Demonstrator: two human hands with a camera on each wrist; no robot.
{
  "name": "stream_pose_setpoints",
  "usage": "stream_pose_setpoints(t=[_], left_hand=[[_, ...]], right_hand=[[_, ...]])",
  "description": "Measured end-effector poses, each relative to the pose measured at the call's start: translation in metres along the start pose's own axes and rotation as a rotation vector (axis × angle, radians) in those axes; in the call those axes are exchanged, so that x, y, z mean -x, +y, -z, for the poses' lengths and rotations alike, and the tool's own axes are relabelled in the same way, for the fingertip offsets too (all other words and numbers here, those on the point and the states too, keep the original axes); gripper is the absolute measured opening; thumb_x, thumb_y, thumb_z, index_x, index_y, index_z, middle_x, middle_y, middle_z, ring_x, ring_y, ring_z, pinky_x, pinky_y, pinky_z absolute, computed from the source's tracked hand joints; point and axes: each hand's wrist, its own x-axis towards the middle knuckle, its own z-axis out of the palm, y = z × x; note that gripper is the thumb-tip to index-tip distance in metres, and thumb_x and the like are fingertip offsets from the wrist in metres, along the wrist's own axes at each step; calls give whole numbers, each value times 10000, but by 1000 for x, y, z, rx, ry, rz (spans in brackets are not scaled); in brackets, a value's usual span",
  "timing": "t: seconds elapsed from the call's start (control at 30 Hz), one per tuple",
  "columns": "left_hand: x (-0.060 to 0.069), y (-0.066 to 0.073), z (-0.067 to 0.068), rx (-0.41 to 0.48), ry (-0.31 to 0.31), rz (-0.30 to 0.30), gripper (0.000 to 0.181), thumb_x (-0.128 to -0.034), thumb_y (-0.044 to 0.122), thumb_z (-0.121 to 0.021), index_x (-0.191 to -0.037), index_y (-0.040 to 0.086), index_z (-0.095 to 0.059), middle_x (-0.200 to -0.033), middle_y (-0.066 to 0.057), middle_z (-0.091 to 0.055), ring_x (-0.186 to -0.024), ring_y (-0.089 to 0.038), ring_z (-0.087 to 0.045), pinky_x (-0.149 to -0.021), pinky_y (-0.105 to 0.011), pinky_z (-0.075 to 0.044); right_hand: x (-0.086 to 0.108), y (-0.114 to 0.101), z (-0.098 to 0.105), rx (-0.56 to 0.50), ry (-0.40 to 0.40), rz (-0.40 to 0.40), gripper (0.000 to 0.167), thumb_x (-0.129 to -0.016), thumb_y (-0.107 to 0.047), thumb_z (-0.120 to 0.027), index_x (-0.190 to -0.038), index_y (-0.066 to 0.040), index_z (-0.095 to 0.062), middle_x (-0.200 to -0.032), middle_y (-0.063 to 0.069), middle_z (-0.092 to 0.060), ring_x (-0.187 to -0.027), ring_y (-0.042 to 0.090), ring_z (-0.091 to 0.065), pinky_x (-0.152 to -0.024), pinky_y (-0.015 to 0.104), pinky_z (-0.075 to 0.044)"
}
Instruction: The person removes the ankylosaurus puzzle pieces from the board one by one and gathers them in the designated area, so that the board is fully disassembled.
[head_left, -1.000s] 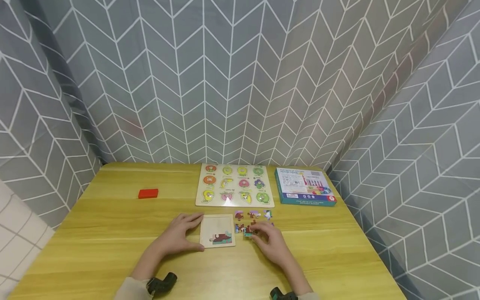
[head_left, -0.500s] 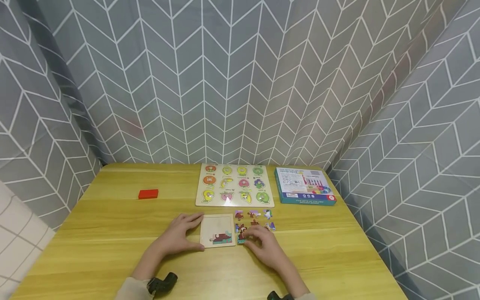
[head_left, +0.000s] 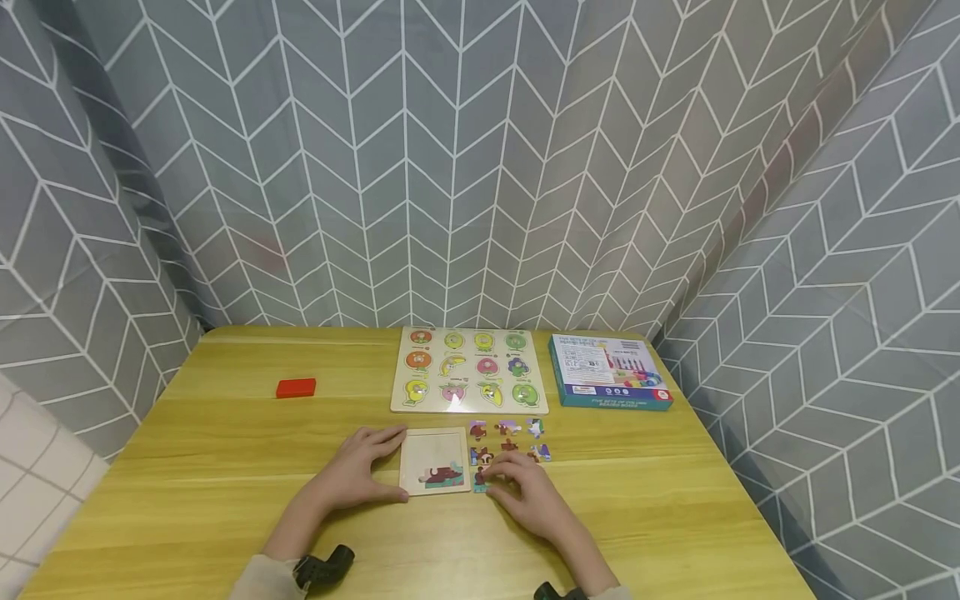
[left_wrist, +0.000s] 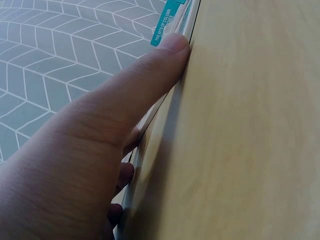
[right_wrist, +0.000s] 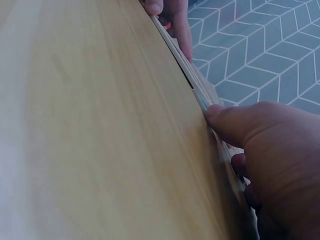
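Note:
A square wooden puzzle tray (head_left: 433,454) lies on the table, a few joined brown and teal pieces (head_left: 442,475) in its lower right part. My left hand (head_left: 352,471) rests against the tray's left side, thumb at the near corner and fingers at the far one, all fairly straight. Just right of the tray, my right hand (head_left: 531,496) pinches a brown and teal jigsaw piece (head_left: 480,481) low on the table, its right edge hidden by the fingers. The right thumb (right_wrist: 225,117) also shows in the right wrist view. Several loose jigsaw pieces (head_left: 508,427) lie just beyond that hand.
Behind the tray lies a fruit peg puzzle board (head_left: 471,371). A teal and white box (head_left: 611,372) stands at the back right, and a red block (head_left: 296,387) sits at the back left. Patterned curtains (head_left: 450,167) hang behind the wooden table (head_left: 450,550).
My right hand has moved left and slightly nearer, bringing the brown and teal jigsaw piece beside the tray and turning it. The left hand and the tray stay in place.

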Motion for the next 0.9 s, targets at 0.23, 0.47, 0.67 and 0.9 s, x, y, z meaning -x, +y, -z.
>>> stream_pose_setpoints(t=[0.23, 0.47, 0.67, 0.9], left_hand=[[0, 0, 0, 11, 3, -1, 1085, -716, 667, -900, -1572, 111, -534, -1646, -45, -480, -1264, -262, -475, -1085, -600, -382], [0, -1, 0, 5, -3, -2, 1098, -712, 700, -883, -1571, 114, -534, -1648, -32, -480, -1229, -227, -473, -1068, -569, -391], [1, -3, 0, -7, 7, 8, 1093, -709, 709, -878, -1565, 116, -544, -1646, -32, -482, -1225, -219, -473, -1064, -567, -389], [-1, -2, -2, -6, 7, -1, 1091, -712, 725, -866, -1565, 124, -547, -1645, -15, -485, -1236, -224, -481, -1058, -563, -410]], right_hand=[[-1, 0, 1, -6, -12, -8, 189, -959, -187, -787, -1147, -196, -782, -1201, -80, -702, -1096, 124, -608, -941, 328, -539], [-11, -11, 5, -102, 44, -33, 224, -957, -143, -792, -1179, -125, -774, -1185, -34, -722, -1080, 146, -647, -977, 357, -549], [-41, -31, 1, -95, -9, -13, 234, -1012, -166, -739, -1230, -83, -764, -1138, -5, -707, -983, 151, -645, -890, 301, -565], [-64, -45, -13, -85, -146, -31, 222, -1032, -129, -702, -1236, -71, -764, -996, -31, -690, -801, 21, -527, -731, 216, -488]])
